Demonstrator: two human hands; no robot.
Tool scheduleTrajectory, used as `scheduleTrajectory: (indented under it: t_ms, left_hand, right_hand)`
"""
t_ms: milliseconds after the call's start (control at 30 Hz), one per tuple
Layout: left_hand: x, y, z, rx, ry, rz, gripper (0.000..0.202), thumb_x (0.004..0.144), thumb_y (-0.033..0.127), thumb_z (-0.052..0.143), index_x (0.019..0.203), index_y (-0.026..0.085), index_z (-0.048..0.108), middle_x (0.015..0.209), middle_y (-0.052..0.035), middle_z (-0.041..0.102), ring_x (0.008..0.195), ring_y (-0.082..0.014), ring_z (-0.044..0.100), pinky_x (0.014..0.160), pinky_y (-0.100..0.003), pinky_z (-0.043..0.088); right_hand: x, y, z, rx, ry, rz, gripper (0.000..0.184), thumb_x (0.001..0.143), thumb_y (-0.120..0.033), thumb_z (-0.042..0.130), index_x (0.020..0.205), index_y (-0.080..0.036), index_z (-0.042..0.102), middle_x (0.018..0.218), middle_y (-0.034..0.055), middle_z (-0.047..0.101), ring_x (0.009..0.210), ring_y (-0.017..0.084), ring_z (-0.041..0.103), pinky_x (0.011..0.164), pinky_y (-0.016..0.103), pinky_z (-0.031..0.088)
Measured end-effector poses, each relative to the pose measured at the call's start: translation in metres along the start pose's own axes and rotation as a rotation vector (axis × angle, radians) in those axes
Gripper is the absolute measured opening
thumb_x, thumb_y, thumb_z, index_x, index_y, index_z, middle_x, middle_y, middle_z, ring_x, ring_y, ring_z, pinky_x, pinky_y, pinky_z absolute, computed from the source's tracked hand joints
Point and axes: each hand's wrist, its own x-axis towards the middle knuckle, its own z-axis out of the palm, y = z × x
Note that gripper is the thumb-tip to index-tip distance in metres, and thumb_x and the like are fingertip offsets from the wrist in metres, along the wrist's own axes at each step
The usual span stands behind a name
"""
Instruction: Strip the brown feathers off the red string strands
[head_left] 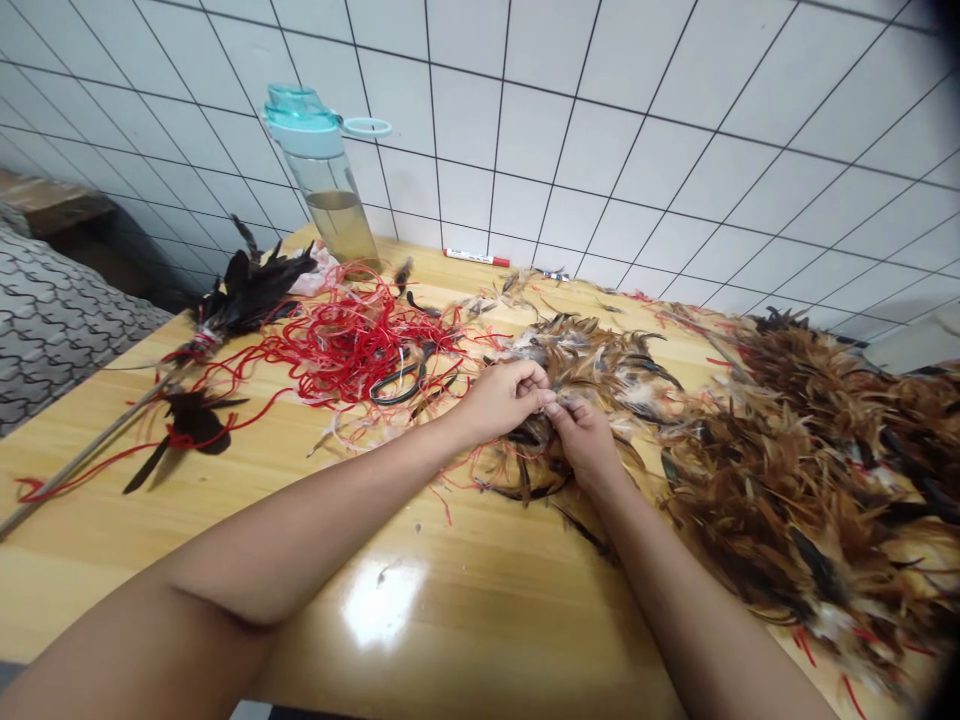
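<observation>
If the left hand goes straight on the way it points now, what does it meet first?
Probably the right hand, which sits just beyond the left hand, over the bunch of brown feathers. Depth is unclear; they may already touch.

The one view comes from a camera worn on the person's head, looking from above the near side of the desk [420, 530]. It faces forward and down across the desk, with the far edge of the desk running at a slant, lower toward the right of the frame. Beyond that edge, a tiled wall [600, 130] fills the upper part of the picture. The wide lens bends the wall's grout lines. The left hand [502, 400] and right hand [585, 440] sit near the middle of the frame, above the desk, with their forearms reaching in from the bottom edge. Grey quilted fabric [52, 320] shows just beyond the desk's left side.
</observation>
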Motion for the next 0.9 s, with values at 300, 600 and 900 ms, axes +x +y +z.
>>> scheduleTrajectory:
  t_ms: [300,600,900]
  left_hand:
    - [0.000,-0.005,0.004,-0.217,0.020,-0.030,0.016,0.072,0.027,0.063,0.073,0.014,0.054,0.063,0.0048,0.048,0.059,-0.0071,0.042,0.056,-0.019,0.033]
    - [0.003,-0.012,0.004,-0.421,-0.076,-0.082,0.026,0.069,0.031,0.071,0.074,0.015,0.052,0.062,0.0030,0.059,0.060,-0.0086,0.055,0.061,-0.021,0.040]
    - [0.004,-0.012,-0.002,-0.476,-0.209,-0.150,0.025,0.068,0.031,0.073,0.074,0.011,0.060,0.062,-0.0017,0.063,0.061,-0.0108,0.057,0.065,-0.024,0.043]
  right_hand:
    - [-0.001,0.001,0.002,0.078,0.060,0.016,0.024,0.071,-0.041,0.064,0.062,-0.019,0.058,0.062,-0.0014,0.055,0.062,0.014,0.047,0.063,0.028,0.042]
    - [-0.001,0.001,0.000,-0.020,-0.023,-0.059,0.022,0.075,-0.041,0.058,0.066,-0.021,0.063,0.070,0.0021,0.062,0.070,0.018,0.054,0.070,0.031,0.044]
    - [-0.004,-0.007,-0.003,-0.045,-0.165,-0.081,0.025,0.080,-0.040,0.055,0.063,-0.021,0.057,0.069,0.0009,0.059,0.071,0.017,0.053,0.069,0.029,0.042]
